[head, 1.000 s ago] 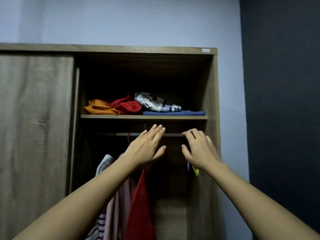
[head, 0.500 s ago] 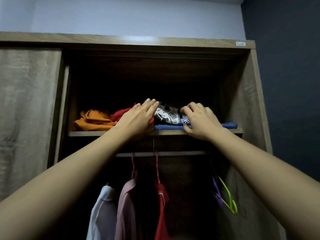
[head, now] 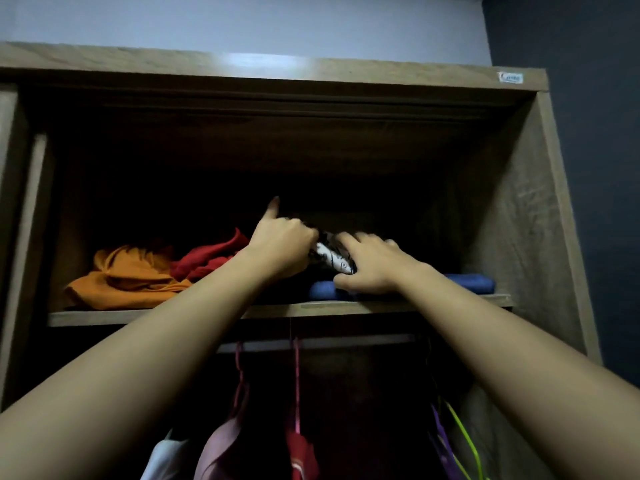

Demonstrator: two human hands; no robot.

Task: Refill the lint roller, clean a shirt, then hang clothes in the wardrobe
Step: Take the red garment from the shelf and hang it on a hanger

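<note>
While the left hand and right hand both grip the black-and-white shirt atop the blue fold, right side of the wardrobe shelf, I reckon it's the fetching step, next a lift leaving the blue behind.

Bedroom: wooden wardrobe, hanging clothes.

A pale wall shows above the wardrobe. A dark blue wall stands to the right of the wardrobe. A small white sticker with blue letters sits on the wardrobe's top board, at its right end. The letters are too small to read. Low down inside the wardrobe, on its right side, a thin green hanger and a purple hanger hang close together.
</note>
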